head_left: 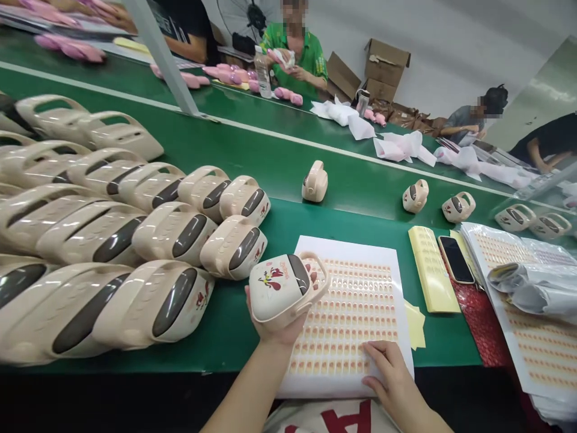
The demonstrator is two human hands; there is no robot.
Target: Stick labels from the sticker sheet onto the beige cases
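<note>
Case: one cream case (274, 287), in my grip above the left edge of the sticker sheet (351, 316), near side of the desk (225, 328).
My left hand (282, 331): wrapped around the case from beneath, fingertips showing inside the handle (325, 281).
My right hand (387, 367): thumb and forefinger parted, over the sheet's near right part; I see nothing pinched.
Handling: I judge the shell stiff, light, slightly slippery; best cupped underneath, or taken by the handle.
Stock: matching cases (130, 307), rows at left.
</note>
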